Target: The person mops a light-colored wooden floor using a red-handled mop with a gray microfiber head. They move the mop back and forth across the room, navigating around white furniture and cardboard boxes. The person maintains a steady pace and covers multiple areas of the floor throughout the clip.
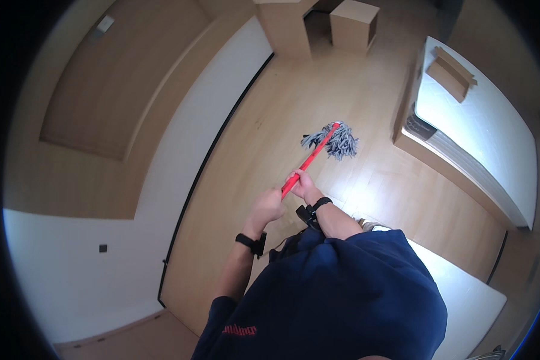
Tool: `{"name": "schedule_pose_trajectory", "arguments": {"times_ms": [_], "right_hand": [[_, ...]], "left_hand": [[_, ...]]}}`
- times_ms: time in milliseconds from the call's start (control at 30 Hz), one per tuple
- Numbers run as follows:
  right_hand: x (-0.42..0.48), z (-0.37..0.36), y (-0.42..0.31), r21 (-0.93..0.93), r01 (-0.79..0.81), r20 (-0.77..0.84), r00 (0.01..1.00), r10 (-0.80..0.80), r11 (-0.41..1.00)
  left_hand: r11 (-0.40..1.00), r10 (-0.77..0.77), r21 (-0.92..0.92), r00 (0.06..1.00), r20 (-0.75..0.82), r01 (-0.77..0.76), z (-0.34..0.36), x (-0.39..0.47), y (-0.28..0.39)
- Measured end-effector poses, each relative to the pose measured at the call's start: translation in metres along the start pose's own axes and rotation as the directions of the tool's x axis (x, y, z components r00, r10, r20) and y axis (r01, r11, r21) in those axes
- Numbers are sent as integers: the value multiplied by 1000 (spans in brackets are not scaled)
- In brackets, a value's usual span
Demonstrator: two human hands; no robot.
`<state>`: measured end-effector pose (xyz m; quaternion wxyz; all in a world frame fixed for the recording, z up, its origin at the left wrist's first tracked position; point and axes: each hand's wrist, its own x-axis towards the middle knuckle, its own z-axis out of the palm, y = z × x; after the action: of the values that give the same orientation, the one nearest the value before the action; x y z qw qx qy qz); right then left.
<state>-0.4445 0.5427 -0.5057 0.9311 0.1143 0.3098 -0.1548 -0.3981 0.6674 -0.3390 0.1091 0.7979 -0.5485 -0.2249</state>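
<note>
A string mop with a red handle (314, 155) slants away from me, and its grey and dark strands (341, 143) rest on the wood-look floor (252, 153). My left hand (268, 206) is closed around the upper end of the handle. Further down the same handle, my right hand (301, 183) grips it, its fingers wrapped round. Each wrist wears a black strap with a small black device. The far end of the handle is hidden by my left hand.
A mattress (481, 121) on a wooden bed base, with a piece of cardboard (450, 76) on top, stands at the right. Wooden cabinets (353, 27) stand ahead. A white wall (207, 99) with black edging runs along the left. Another white slab-like surface (463, 292) lies at lower right.
</note>
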Motion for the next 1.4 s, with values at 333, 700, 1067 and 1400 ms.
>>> {"name": "schedule_pose_trajectory", "arguments": {"times_ms": [333, 700, 1067, 1400], "right_hand": [[-9, -1, -21, 83, 53, 15, 998, -55, 995], [-21, -68, 68, -664, -282, -318, 945, 80, 693], [-34, -165, 121, -490, -497, -654, 753, 75, 716], [-38, -146, 72, -275, -425, -476, 840, 262, 862]], "left_hand": [[968, -100, -155, 873, 478, 196, -25, 39, 23], [864, -472, -80, 856, 214, 496, 21, -151, -38], [614, -768, -40, 608, 201, 788, 51, -265, 55], [631, -739, -148, 648, 184, 762, 72, -212, 38]]}}
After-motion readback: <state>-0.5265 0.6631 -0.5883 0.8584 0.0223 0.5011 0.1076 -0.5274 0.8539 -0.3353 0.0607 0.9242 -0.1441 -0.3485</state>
